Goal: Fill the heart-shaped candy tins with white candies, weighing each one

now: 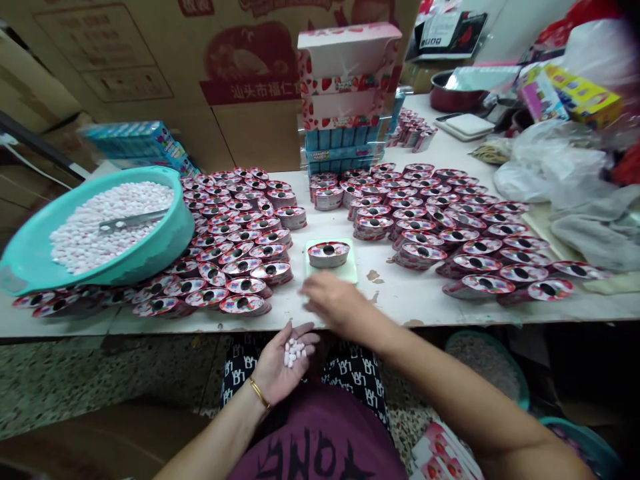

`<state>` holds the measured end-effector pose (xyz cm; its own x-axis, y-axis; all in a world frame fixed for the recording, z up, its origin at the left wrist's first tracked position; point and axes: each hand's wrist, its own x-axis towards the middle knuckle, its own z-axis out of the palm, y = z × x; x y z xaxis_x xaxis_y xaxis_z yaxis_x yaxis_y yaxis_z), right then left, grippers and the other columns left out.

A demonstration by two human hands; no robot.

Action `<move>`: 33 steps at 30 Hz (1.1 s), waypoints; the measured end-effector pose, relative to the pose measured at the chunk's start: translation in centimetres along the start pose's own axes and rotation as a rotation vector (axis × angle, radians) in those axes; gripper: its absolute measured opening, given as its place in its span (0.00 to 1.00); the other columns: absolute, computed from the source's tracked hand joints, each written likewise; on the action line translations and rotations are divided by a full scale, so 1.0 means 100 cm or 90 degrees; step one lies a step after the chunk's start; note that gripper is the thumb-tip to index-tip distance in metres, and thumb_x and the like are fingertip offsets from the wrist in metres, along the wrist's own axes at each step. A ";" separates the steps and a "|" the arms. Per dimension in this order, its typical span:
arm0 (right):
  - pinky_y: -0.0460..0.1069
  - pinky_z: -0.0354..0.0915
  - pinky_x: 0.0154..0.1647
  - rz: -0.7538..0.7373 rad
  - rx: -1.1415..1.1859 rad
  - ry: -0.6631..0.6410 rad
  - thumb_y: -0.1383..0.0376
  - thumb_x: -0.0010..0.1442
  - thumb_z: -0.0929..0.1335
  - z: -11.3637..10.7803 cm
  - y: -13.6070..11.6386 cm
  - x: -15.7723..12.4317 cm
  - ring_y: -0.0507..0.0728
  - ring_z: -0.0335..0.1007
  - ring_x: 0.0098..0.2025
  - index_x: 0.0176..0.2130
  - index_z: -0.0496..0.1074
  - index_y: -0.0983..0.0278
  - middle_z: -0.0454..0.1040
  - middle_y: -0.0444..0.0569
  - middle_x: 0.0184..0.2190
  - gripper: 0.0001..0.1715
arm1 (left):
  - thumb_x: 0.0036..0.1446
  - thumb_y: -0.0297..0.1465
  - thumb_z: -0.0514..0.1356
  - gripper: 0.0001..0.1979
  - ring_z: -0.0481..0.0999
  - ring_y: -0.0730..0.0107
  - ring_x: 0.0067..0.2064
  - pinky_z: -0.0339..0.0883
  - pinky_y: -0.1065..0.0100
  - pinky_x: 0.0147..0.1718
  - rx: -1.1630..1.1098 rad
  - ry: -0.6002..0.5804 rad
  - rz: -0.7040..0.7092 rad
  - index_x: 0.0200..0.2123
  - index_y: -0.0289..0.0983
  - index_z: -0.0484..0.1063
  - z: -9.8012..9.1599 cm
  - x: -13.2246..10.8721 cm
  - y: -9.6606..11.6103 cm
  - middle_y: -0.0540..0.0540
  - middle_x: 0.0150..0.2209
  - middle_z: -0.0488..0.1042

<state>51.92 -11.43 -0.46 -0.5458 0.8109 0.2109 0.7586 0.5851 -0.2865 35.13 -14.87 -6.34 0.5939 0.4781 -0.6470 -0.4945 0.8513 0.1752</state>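
My left hand (285, 367) is palm up below the table's front edge, fingers apart, with several small white candies (295, 352) lying in the palm. Over the table edge, my right hand (333, 299) is blurred by motion, its fingers just in front of a small pale green scale (345, 270). One oval red-and-white packet (329, 254) with a dark opening on top stands on that scale. What the right fingers hold, if anything, cannot be made out.
Rows of similar packets (245, 267) stand left and right of the scale. A turquoise basin (180, 220) of white candies, with a metal scoop (133, 220), is at the left. Stacked display boxes (350, 73) stand behind; plastic bags (555, 160) lie at the right.
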 end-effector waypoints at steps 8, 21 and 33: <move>0.48 0.55 0.30 -0.027 -0.013 -0.130 0.70 0.55 0.61 0.038 -0.038 -0.032 0.53 0.57 0.31 0.33 0.65 0.67 0.65 0.49 0.30 0.04 | 0.55 0.32 0.49 0.12 0.73 0.75 0.28 0.66 0.72 0.34 -0.041 0.009 0.013 0.27 0.30 0.67 0.017 0.010 -0.007 0.47 0.24 0.73; 0.46 0.55 0.33 -0.027 0.076 -0.075 0.68 0.58 0.59 0.023 -0.022 -0.023 0.51 0.58 0.33 0.36 0.65 0.66 0.65 0.48 0.31 0.08 | 0.55 0.35 0.49 0.14 0.72 0.73 0.32 0.65 0.69 0.37 -0.028 -0.042 0.024 0.33 0.29 0.67 0.031 0.015 0.000 0.44 0.28 0.73; 0.43 0.55 0.30 0.090 0.192 -0.072 0.70 0.52 0.63 0.026 -0.013 -0.023 0.49 0.59 0.30 0.30 0.64 0.65 0.65 0.44 0.27 0.02 | 0.55 0.33 0.50 0.11 0.72 0.71 0.34 0.64 0.66 0.40 -0.020 -0.089 0.040 0.33 0.31 0.68 0.031 0.013 0.002 0.45 0.30 0.73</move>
<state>51.28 -14.06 -2.97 -0.4922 0.8691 0.0494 0.6996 0.4287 -0.5716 37.77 -13.39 -4.82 0.6423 0.5582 -0.5253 -0.5526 0.8121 0.1873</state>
